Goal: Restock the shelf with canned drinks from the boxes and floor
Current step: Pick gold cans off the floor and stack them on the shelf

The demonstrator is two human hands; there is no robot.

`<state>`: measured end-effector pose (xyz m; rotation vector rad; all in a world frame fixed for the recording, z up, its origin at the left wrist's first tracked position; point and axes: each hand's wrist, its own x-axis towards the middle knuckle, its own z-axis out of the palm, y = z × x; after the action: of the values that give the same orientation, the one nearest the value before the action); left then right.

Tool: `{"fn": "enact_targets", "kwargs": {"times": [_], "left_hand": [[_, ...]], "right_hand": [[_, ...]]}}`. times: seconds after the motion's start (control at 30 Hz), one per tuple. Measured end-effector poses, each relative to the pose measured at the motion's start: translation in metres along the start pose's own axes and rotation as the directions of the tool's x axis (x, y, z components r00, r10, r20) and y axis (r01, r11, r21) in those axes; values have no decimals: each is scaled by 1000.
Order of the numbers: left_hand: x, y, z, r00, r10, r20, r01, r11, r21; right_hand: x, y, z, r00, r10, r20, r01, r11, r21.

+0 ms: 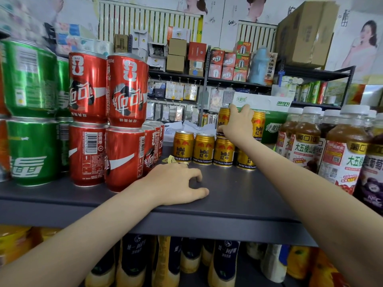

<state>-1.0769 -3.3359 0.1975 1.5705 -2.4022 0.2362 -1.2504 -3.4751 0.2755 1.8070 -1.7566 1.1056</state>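
A dark grey shelf holds a row of gold Red Bull cans at its back. My right hand grips a gold Red Bull can that stands on top of that row, in a second tier. Another gold can stands in the second tier just to its right. My left hand rests on the bare shelf surface near the front edge, fingers spread and lightly bent, holding nothing.
Red cola cans and green soda cans are stacked two high on the left. Juice bottles stand on the right. A yellow rubber band lies on the shelf. Bottles fill the shelf below.
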Motion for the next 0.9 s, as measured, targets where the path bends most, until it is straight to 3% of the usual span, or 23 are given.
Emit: {"fn": "enact_targets", "kwargs": {"times": [0.13, 0.23, 0.33, 0.63, 0.8, 0.9], "left_hand": [[-1, 0, 0, 1000, 3, 3, -3, 1000, 3], [-1, 0, 0, 1000, 6, -2, -6, 1000, 13], [0, 0, 0, 1000, 8, -14, -8, 1000, 15], [-1, 0, 0, 1000, 19, -24, -18, 1000, 19], [0, 0, 1, 999, 22, -29, -21, 999, 36], [1, -1, 2, 999, 22, -28, -20, 999, 39]], "right_hand": [[11, 3, -9, 987, -151, -55, 143, 981, -129], [25, 5, -17, 956, -291, 27, 289, 927, -241], [35, 3, -21, 951, -273, 148, 307, 896, -321], [44, 11, -30, 945, -181, 274, 187, 982, 2], [43, 17, -28, 939, -226, 260, 207, 973, 97], [42, 18, -22, 940, -273, 202, 273, 962, 29]]}}
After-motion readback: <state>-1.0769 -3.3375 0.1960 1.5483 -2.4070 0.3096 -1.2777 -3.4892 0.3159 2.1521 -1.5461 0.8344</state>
